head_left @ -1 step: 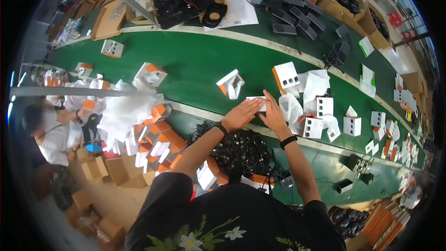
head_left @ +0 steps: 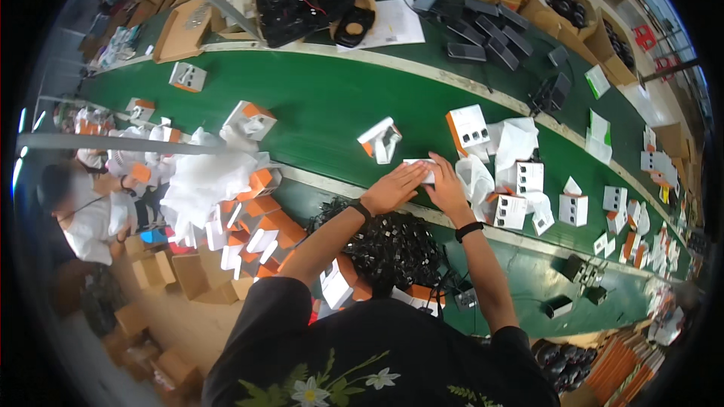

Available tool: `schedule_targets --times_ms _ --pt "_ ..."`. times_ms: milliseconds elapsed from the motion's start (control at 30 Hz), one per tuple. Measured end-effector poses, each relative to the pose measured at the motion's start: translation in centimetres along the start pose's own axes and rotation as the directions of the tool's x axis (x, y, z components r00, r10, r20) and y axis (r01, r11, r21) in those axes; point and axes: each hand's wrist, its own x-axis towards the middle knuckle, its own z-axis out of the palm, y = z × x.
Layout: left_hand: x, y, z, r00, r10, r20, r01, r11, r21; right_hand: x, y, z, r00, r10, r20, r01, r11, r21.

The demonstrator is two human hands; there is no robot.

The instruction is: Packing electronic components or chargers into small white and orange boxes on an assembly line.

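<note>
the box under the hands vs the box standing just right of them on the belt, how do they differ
The flat box lies low on the green belt, pressed under the left hand and right hand; the upright box stands free, touched by no hand. The flat box shows only white; the upright box has an orange side and dark spots on its white face. Both are small cartons on the same belt.

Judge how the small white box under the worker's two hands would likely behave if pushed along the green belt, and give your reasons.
The small white box looks like thin folded carton, so it is probably light and would slide easily on the smooth green belt. Its flat faces suggest it will not roll. With the left hand and right hand pressing it, the walls may dent.
</note>
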Motion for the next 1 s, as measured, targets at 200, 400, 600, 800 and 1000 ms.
schedule_targets --times_ms 200,400,600,800,1000 --pt "-3.7 1.7 -5.9 0.874 -0.120 -0.471 0.129 0.992 -0.013 -0.5 1.7 1.1 0.887 0.268 -0.377 -0.373 0.896 -0.240" --pt "-7.4 -3.5 -12.0 0.596 -0.541 -0.593 0.478 0.833 -0.279 3.0 -4.0 0.5 0.940 0.155 -0.304 -0.206 0.968 -0.143" --pt "-4.4 -5.0 -7.4 0.806 -0.513 -0.297 0.427 0.850 -0.309 8.9 -3.5 3.4 0.888 0.437 0.141 -0.455 0.878 0.150" --pt "-0.7 -5.4 -3.5 0.692 -0.612 -0.383 0.408 0.769 -0.493 0.3 -5.9 5.1 0.921 0.379 0.087 -0.360 0.917 -0.172" --pt "1.1 -4.8 -1.2 0.656 -0.656 -0.372 0.470 0.742 -0.479 -8.8 -7.0 6.8 0.914 -0.083 0.398 0.121 0.990 -0.073"
